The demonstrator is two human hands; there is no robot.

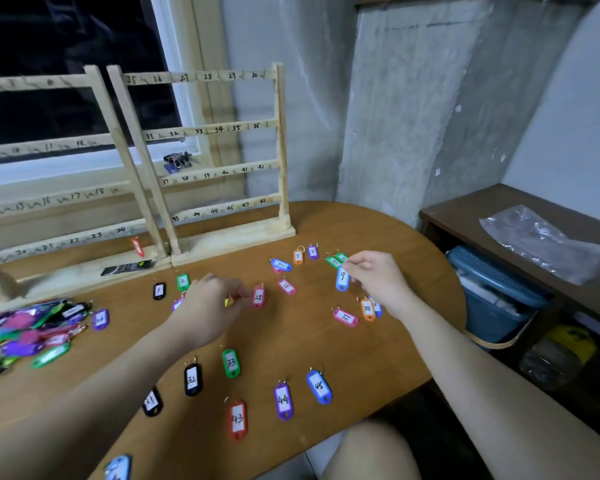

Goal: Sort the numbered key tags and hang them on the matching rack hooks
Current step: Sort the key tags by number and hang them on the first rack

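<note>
My right hand pinches the ring of a blue tag marked 9, which hangs just above the table beside two green tags. My left hand holds a small yellow tag in curled fingers, next to a pink tag. Sorted tags lie spread on the wooden table: black 1, green 2, green 33, black 32, red 43, purple 44, blue 45. Two numbered wooden racks stand at the back.
A heap of unsorted tags lies at the table's left edge. A red tag hangs on the left rack. A dark shelf with a plastic bag and a blue bin stands to the right.
</note>
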